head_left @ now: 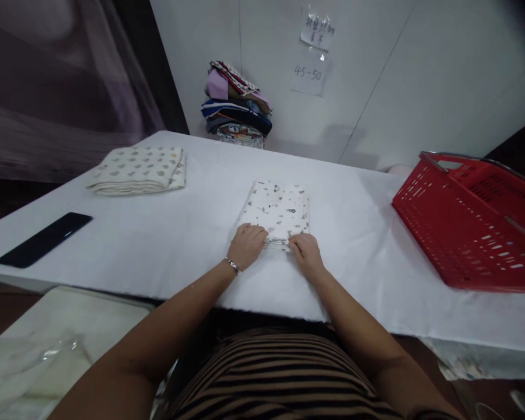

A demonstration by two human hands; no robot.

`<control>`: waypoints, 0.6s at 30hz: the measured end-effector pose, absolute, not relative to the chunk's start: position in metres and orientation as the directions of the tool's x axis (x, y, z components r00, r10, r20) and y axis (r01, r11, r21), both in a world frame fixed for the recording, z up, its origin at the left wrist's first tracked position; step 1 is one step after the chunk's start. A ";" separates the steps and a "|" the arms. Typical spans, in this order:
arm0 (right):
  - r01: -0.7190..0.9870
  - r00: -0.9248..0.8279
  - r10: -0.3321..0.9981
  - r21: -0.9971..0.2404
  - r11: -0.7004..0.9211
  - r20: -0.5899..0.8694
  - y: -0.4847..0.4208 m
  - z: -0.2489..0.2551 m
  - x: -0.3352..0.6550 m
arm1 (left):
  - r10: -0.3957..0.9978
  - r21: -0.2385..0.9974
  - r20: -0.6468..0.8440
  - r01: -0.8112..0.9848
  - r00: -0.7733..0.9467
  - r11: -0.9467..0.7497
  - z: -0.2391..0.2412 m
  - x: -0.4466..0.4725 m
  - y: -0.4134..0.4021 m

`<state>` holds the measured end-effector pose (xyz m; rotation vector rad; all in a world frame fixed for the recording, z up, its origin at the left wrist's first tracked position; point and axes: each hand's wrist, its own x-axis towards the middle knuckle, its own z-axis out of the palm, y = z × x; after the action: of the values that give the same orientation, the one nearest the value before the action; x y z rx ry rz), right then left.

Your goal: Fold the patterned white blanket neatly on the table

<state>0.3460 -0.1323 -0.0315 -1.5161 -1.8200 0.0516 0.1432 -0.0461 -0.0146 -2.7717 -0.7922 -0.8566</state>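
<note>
A folded white cloth (277, 207) with small dark and grey printed motifs lies flat on the white-covered table (192, 245) in front of me. My left hand (248, 246) grips its near left corner, fingers curled over the edge; a bracelet circles that wrist. At the near right corner, my right hand (307, 252) pinches the folded layers between thumb and fingers. The layered near edge of the cloth shows between both hands.
A second folded patterned cloth (142, 169) lies at the table's left, with a black flat object (46, 239) nearer me. A red plastic basket (455, 233) stands at the right. Stacked fabrics (236, 108) rise behind the table by the wall, which bears paper notes (308, 73).
</note>
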 end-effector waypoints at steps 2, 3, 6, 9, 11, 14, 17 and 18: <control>0.835 -0.023 0.862 -0.464 0.295 0.507 -0.133 -0.031 0.346 | 0.396 -0.010 0.543 0.477 0.740 -0.879 -0.014 0.147 -0.044; 0.839 -0.027 0.863 -0.459 0.294 0.504 -0.133 -0.031 0.346 | 0.376 -0.021 0.535 0.457 0.756 -0.889 -0.014 0.148 -0.043; 0.857 -0.041 0.867 -0.429 0.287 0.497 -0.135 -0.029 0.345 | 0.345 -0.023 0.533 0.420 0.773 -0.907 -0.015 0.148 -0.040; 0.885 -0.074 0.865 -0.367 0.287 0.497 -0.136 -0.027 0.343 | 0.345 -0.006 0.540 0.414 0.768 -0.910 -0.017 0.146 -0.038; 0.901 -0.103 0.856 -0.317 0.296 0.506 -0.137 -0.027 0.341 | 0.340 -0.001 0.541 0.405 0.769 -0.914 -0.018 0.145 -0.038; 0.914 -0.140 0.846 -0.262 0.311 0.515 -0.136 -0.027 0.339 | 0.336 0.014 0.553 0.395 0.762 -0.919 -0.018 0.145 -0.038; 0.920 -0.144 0.847 -0.247 0.305 0.512 -0.136 -0.027 0.338 | 0.333 0.017 0.572 0.394 0.750 -0.919 -0.018 0.144 -0.039; 0.922 -0.139 0.850 -0.247 0.299 0.509 -0.135 -0.027 0.338 | 0.329 0.010 0.576 0.396 0.748 -0.918 -0.018 0.143 -0.039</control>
<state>0.3375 -0.1352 -0.0272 -1.5715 -2.0070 -0.1659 0.1434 -0.0392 -0.0180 -2.8311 -0.5897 -0.9009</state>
